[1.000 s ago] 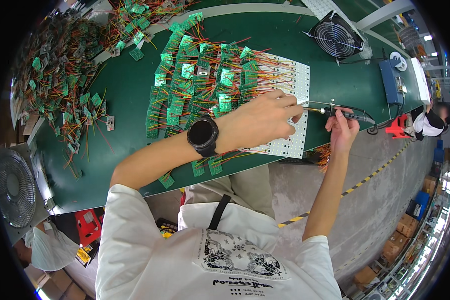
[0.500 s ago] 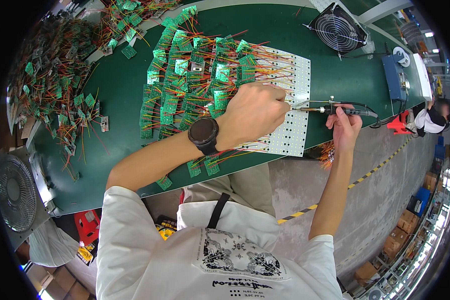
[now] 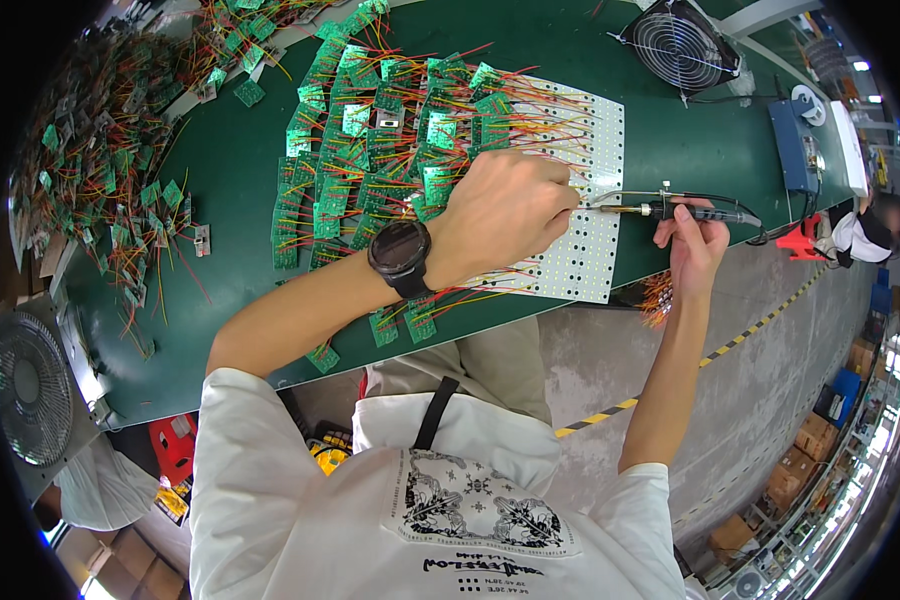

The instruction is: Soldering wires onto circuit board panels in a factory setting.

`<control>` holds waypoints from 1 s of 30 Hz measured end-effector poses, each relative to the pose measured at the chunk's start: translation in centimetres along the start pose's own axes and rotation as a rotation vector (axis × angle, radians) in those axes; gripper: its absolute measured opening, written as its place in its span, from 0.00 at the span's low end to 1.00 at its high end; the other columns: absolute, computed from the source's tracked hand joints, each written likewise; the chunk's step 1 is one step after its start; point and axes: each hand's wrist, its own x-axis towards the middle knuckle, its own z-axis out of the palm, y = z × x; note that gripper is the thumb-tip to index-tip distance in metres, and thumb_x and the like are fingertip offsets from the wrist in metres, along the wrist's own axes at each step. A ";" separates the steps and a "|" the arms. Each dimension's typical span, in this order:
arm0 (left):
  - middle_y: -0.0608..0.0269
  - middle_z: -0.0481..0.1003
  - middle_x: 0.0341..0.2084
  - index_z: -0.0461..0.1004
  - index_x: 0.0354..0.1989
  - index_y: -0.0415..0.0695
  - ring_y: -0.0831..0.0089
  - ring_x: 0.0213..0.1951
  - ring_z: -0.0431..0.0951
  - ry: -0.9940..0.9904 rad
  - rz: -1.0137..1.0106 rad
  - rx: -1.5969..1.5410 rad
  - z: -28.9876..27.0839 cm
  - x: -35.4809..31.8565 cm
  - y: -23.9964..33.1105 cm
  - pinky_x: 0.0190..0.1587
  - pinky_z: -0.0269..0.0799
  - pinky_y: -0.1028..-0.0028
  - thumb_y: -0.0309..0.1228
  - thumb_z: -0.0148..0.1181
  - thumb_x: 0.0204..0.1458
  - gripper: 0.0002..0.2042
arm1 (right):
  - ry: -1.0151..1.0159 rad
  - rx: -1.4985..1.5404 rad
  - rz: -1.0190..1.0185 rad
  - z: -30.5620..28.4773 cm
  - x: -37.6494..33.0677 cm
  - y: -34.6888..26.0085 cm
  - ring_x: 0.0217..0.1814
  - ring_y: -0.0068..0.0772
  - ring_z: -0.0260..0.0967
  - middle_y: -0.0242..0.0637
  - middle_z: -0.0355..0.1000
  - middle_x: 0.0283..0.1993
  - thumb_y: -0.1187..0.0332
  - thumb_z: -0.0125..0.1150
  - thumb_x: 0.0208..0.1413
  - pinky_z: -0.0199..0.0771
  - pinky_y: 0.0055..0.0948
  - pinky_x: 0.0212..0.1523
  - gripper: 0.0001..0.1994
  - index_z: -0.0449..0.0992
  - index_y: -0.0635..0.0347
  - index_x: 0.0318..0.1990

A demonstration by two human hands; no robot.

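Note:
My right hand [image 3: 694,238] is closed round the black handle of a soldering iron [image 3: 705,213]. The iron's metal tip points left, to a spot beside the fingers of my left hand [image 3: 515,205]. That left hand is bent over a white perforated panel [image 3: 595,245], its fingers pinched together; what they hold is hidden beneath them. Rows of green circuit boards [image 3: 355,120] with red and yellow wires lie left of the panel, the wires reaching onto it. A thin tube with a small metal fitting runs along the iron.
A large heap of wired boards [image 3: 100,170] covers the table's left end. A black fan [image 3: 680,50] stands at the back right. Past it are a blue soldering station [image 3: 794,150] and a white spool [image 3: 808,105]. The green table's [image 3: 235,280] front edge is before me.
The view has shifted a little, so the boards and panel sit slightly higher. Both hands keep nearly the same places, with the iron's tip still by my left fingers.

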 end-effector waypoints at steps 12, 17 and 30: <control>0.63 0.74 0.22 0.78 0.23 0.43 0.62 0.25 0.75 -0.012 0.028 -0.001 0.1 -0.1 -0.3 0.26 0.71 0.65 0.27 0.61 0.40 0.03 | -0.002 -0.006 -0.007 0.0 0.0 0.2 0.19 0.29 0.69 0.43 0.72 0.25 0.75 0.59 0.54 0.65 0.22 0.20 0.09 0.73 0.72 0.40; 0.63 0.74 0.22 0.78 0.23 0.43 0.62 0.25 0.75 0.005 0.030 0.006 0.0 -0.3 -0.4 0.26 0.71 0.65 0.27 0.61 0.41 0.03 | 0.008 -0.021 -0.015 0.4 0.0 -0.2 0.19 0.29 0.68 0.42 0.72 0.26 0.75 0.58 0.54 0.65 0.23 0.19 0.09 0.73 0.72 0.40; 0.64 0.73 0.21 0.77 0.22 0.42 0.62 0.25 0.75 -0.018 0.018 0.016 0.4 -0.2 -0.6 0.27 0.71 0.64 0.27 0.60 0.41 0.03 | 0.053 0.008 -0.037 0.0 0.0 0.1 0.19 0.28 0.67 0.41 0.72 0.28 0.74 0.57 0.55 0.63 0.23 0.18 0.10 0.72 0.73 0.41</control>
